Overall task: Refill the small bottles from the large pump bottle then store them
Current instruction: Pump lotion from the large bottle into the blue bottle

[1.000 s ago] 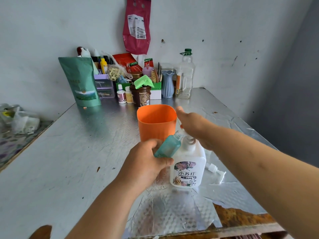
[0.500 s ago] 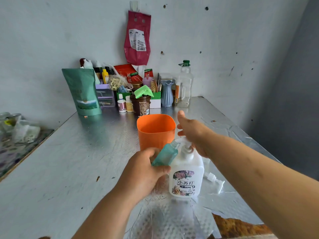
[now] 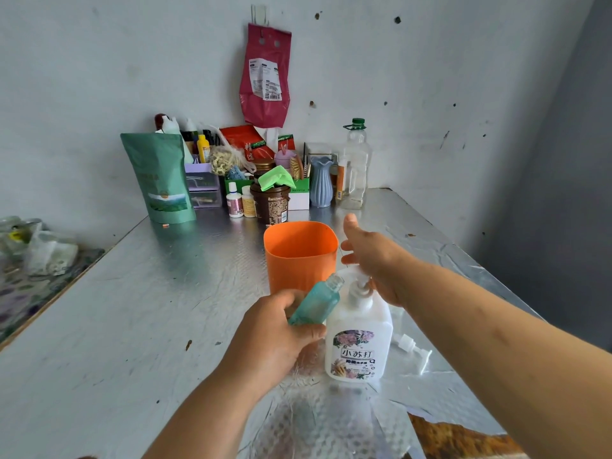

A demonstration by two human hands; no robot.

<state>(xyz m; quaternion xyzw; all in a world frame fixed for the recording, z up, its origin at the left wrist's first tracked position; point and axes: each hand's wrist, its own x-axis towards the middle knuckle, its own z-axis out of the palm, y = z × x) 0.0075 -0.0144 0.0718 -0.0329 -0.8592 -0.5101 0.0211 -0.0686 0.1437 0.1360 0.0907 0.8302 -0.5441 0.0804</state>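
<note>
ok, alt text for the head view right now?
A left hand holds an uncapped teal bottle tilted toward the top of a white pump bottle, while the right hand rests on its pump. An orange cup stands just behind on the silver table.

**Small bottle** (image 3: pixel 316 304): translucent teal, uncapped, neck open. The left hand (image 3: pixel 275 329) grips its lower body with the fingers wrapped round it. The upper half juts out of the grip, tilted, with the mouth pointing up and right toward the head of the pump bottle. Whether mouth and spout meet cannot be told, because the spout is hidden under the right hand.

**Pump bottle** (image 3: pixel 359 342): large, white and squarish, with a floral label and Chinese characters facing the camera. It stands upright just right of the left-hand grip. The right hand (image 3: pixel 374 260) rests on its pump head, fingers straight.

**Loose white pump top** (image 3: pixel 412 349): lying on its side to the right of the pump bottle, apart from both grips.
</note>
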